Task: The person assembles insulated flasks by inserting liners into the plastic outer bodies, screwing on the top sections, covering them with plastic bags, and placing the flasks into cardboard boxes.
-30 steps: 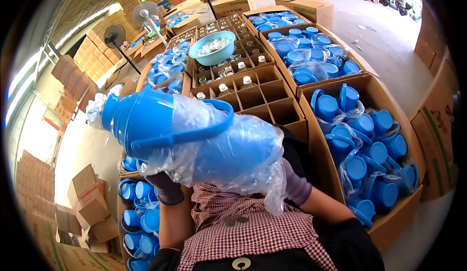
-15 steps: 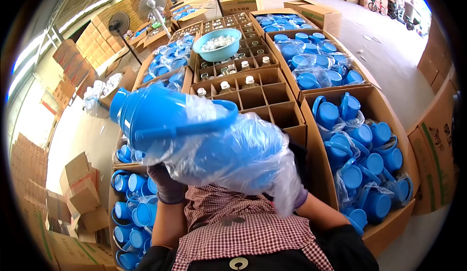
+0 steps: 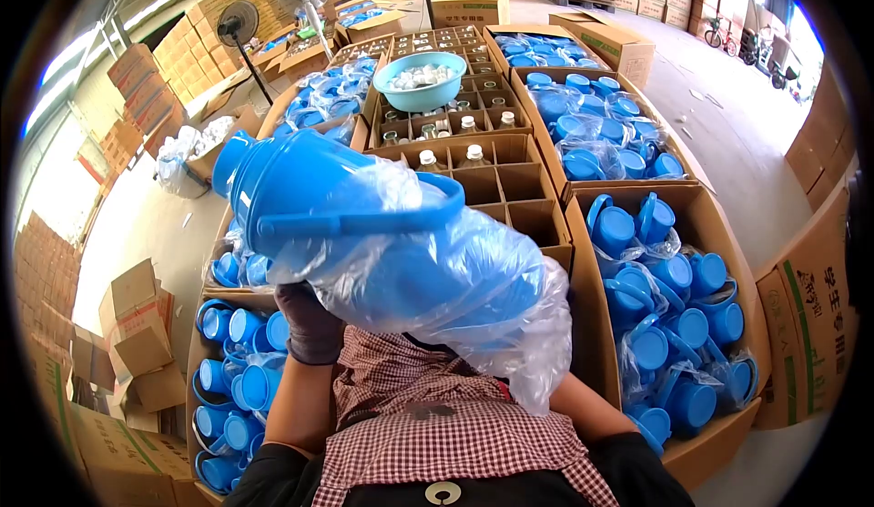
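Observation:
A blue plastic thermos flask (image 3: 305, 179) with a loop handle is held up in front of my chest, lying at a slant. Its neck points to the upper left, and clear plastic bag (image 3: 537, 361) wraps its lower part. My left hand (image 3: 311, 325), in a dark glove, grips the flask from beneath; the fingertips are hidden behind it. My right forearm reaches up behind the bag, which hides that hand. Below and beyond the flask, a divided carton (image 3: 503, 182) holds several glass bottles with white caps (image 3: 474, 154).
Cartons of bagged blue flasks stand at right (image 3: 674, 320) and left (image 3: 238, 384). A light-blue basin (image 3: 419, 97) of small white pieces rests on the divided cartons ahead. Fans (image 3: 238, 23) stand behind at left. An opened carton (image 3: 137, 325) lies on the left floor.
The view has shifted slightly, and the flask sits a little further right in it. The purple glove on my right hand, partly visible before, is now behind the bag.

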`<state>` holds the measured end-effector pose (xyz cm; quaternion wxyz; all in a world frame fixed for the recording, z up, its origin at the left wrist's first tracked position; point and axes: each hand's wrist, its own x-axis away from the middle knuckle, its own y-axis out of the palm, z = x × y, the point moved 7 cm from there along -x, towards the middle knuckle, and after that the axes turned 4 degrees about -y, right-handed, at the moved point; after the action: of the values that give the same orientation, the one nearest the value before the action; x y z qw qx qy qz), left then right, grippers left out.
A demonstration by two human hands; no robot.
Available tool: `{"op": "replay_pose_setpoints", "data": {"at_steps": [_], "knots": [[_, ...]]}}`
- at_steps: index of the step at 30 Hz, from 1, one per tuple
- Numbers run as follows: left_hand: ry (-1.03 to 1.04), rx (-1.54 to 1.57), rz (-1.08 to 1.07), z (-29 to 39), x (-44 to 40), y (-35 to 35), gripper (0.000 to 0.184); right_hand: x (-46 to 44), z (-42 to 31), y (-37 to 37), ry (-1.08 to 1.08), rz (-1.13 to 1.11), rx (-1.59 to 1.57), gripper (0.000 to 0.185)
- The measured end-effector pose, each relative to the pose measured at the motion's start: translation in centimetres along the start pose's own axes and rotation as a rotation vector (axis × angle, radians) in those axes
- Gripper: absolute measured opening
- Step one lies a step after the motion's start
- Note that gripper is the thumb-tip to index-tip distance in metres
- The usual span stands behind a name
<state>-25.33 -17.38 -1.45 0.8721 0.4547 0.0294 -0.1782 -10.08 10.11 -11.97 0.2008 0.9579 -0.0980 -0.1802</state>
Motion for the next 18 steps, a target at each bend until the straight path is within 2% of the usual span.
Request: {"op": "replay_pose_setpoints", "data": {"at_steps": [2,6,8,10,11,14,15,18], "knots": [[-0.05,-0.002,0.034,-0.5,0.6,-0.5,0.054,-0.7,0.0,-0.3,0.002,-0.025,0.014,0.038],[0.022,-0.006,-0.078,-1.7,1.9,1.3,0.052,-3.6,-0.5,-1.1,0.107,-0.043,-0.031,0.035],[0.01,0.006,-0.059,-1.0,2.0,1.3,0.047,-4.8,-0.3,-1.2,0.144,-0.036,-0.056,0.034],[0.038,-0.009,-0.048,-0.2,1.4,1.1,0.045,-3.1,-0.7,-0.8,0.096,-0.022,-0.025,0.033],[-0.009,-0.081,0.073,0.0,1.5,-0.7,0.043,-2.1,-0.9,-0.6,0.063,-0.012,-0.002,0.032],[-0.119,-0.003,0.141,-0.8,1.5,-0.6,0.043,-1.0,-1.8,-0.4,-0.006,-0.01,0.053,0.03],[-0.187,0.055,0.081,-1.3,1.6,-0.3,0.044,-1.3,-2.1,-0.5,0.0,-0.008,0.06,0.03],[-0.166,0.06,0.142,-1.8,2.1,-0.4,0.046,-2.1,-2.3,-0.6,0.018,-0.005,0.071,0.028]]}}
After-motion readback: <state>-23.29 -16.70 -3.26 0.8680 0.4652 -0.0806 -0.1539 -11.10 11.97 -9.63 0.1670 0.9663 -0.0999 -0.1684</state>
